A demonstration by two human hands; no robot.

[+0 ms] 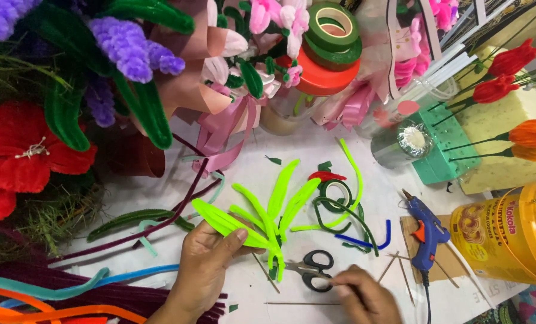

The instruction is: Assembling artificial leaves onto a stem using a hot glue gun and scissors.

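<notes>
My left hand (205, 267) grips a bunch of neon-green pipe-cleaner leaves (262, 210) that fan up from a bound base. My right hand (364, 295) rests low on the white table, fingertips touching the black-handled scissors (311, 268) that lie just right of the leaf bundle's base. Thin wooden sticks (301, 303) lie under and beside that hand. Dark green, red and blue pipe cleaners (343, 210) lie curled just beyond the scissors.
A blue glue gun (427, 231) lies on cardboard at right, beside a yellow bucket (514, 237). Tape rolls (331, 45), pipe-cleaner flowers, a green foam block (445, 150) and yellow foam with tulips (508, 129) crowd the back. Loose pipe cleaners (52, 294) lie at lower left.
</notes>
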